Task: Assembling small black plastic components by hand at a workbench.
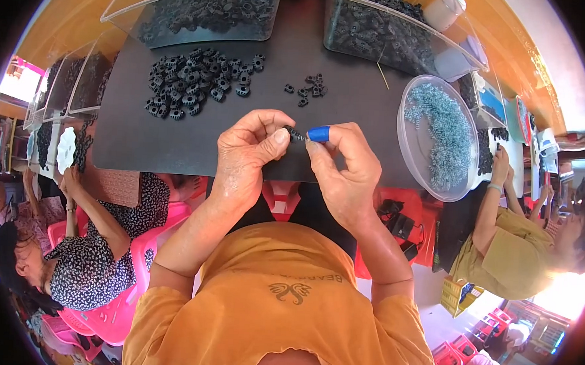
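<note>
My left hand (249,151) pinches a small black plastic part (289,129) between thumb and fingers. My right hand (345,168), with a blue cover (318,133) on one fingertip, is pinched on a thin metal spring (299,138). The spring points at the black part, and its near end meets the part or lies just beside it. Both hands are held close together above the front edge of the dark table. Beyond them lie a small cluster of black parts (308,88) and, to the left, a larger heap of similar black parts (191,80).
A round clear tray (419,158) of tangled bluish springs (444,140) stands at right. Two clear bins (211,29) (383,40) of black parts line the back of the dark table (144,133). A thin stick (383,75) lies near the right bin. Co-workers sit on both sides.
</note>
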`<state>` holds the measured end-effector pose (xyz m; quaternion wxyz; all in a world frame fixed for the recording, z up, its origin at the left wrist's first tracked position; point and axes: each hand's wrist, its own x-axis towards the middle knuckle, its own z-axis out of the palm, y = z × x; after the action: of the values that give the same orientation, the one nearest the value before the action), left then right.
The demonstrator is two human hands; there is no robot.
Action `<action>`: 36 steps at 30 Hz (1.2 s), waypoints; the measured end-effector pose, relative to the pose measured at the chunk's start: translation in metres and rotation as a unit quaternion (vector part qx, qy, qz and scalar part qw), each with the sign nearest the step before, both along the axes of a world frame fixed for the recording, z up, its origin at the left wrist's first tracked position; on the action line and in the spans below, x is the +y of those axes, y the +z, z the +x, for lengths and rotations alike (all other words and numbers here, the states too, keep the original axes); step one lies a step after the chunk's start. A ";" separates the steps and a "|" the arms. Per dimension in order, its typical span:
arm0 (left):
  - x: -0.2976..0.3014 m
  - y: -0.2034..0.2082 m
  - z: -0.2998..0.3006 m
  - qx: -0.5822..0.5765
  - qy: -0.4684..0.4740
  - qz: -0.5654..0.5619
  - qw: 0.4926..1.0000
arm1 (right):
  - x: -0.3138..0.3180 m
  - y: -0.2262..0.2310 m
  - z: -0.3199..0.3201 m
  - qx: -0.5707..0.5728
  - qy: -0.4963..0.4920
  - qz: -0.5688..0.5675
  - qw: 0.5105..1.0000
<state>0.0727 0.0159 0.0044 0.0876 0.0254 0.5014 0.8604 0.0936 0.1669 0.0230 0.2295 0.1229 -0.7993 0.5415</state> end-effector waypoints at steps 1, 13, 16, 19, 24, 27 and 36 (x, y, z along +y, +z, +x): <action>0.000 0.000 0.001 -0.011 -0.001 0.013 1.000 | 0.000 0.000 0.000 0.010 -0.003 0.012 1.000; 0.001 -0.004 0.002 -0.017 -0.004 -0.009 1.000 | 0.000 0.001 -0.009 0.111 0.008 0.147 0.983; 0.000 -0.004 0.001 -0.016 -0.013 0.007 1.000 | 0.000 0.001 -0.010 0.111 0.017 0.169 0.979; 0.000 -0.005 0.002 -0.016 -0.020 0.020 0.999 | 0.002 0.002 -0.009 0.095 0.027 0.173 0.980; 0.000 -0.006 0.004 -0.014 -0.029 0.021 0.999 | -0.003 -0.002 -0.009 0.109 0.020 0.172 0.979; -0.002 -0.011 0.001 0.007 -0.026 0.017 0.999 | -0.002 -0.002 -0.011 0.121 0.023 0.168 0.978; -0.009 -0.015 -0.004 -0.001 0.012 0.033 0.999 | 0.004 -0.023 -0.053 0.038 -0.086 0.259 0.961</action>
<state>0.0687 0.0065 -0.0105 0.0771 0.0218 0.4729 0.8775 0.0404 0.1713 0.0000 0.2658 0.1298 -0.9104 0.2891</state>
